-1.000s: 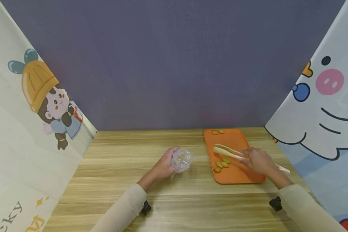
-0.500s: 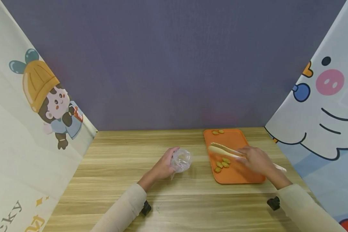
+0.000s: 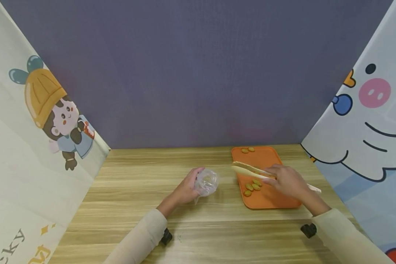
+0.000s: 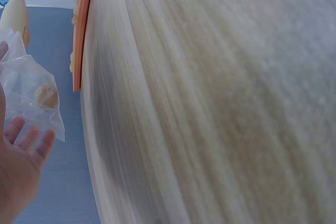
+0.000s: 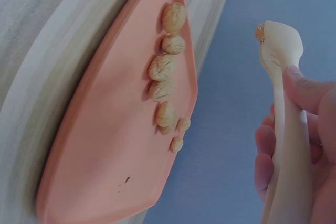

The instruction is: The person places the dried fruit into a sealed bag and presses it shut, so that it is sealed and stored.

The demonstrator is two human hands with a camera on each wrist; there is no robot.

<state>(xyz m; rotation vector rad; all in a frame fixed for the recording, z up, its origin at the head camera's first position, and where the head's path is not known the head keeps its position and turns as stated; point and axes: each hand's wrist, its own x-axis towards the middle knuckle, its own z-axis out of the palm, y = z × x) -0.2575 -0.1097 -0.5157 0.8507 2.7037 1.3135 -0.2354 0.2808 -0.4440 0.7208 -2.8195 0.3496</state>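
Observation:
My left hand (image 3: pixel 186 187) holds a clear plastic bag (image 3: pixel 208 185) over the middle of the table, its mouth facing up. In the left wrist view, one round tan walnut (image 4: pixel 46 95) shows inside the bag. My right hand (image 3: pixel 290 181) grips pale cream tongs (image 3: pixel 250 171), pointing left over the orange tray (image 3: pixel 267 156). A walnut (image 5: pixel 259 32) peeks out between the tong tips in the right wrist view, the rest of it hidden by them. Several walnuts (image 5: pixel 161 67) lie in a row on the tray, two of them at its far end.
The wood-grain table (image 3: pixel 145 168) ends at a dark blue-grey back wall (image 3: pixel 198 73). Printed cartoon panels stand on the left (image 3: pixel 36 146) and right (image 3: pixel 376 139). Black wrist devices (image 3: pixel 166 237) sit under both sleeves.
My right hand and the tongs have moved left, and the tong tips now reach past the tray's left edge toward the bag. The left hand and bag have stayed put.

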